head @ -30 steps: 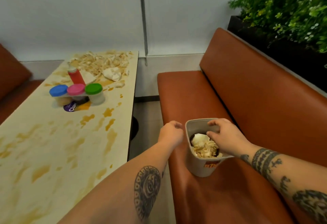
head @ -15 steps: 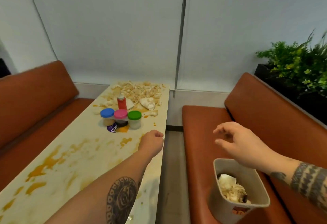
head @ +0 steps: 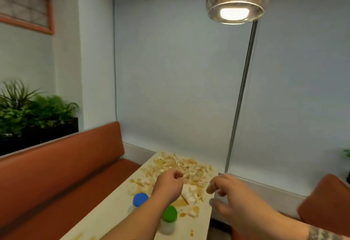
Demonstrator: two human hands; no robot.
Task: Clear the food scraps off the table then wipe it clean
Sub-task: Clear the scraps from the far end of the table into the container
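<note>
Right hand (head: 233,196) leaves the bin, now hovers at the table (head: 113,209) edge beside scraps (head: 189,165). Left hand (head: 168,184), curled, moves from bench side to over scraps.

Single head-worn wide-angle view, facing forward toward wall (head: 170,69), table (head: 113,213) far end low in frame

Both forearms extend forward from the lower edge of the view. The left hand (head: 168,185) is curled into a loose fist, knuckles up, with nothing visible in its grip. The right hand (head: 234,198), motion-blurred, is palm down with half-bent fingers apart from the thumb, holding nothing. A tattoo marks the right wrist.
</note>
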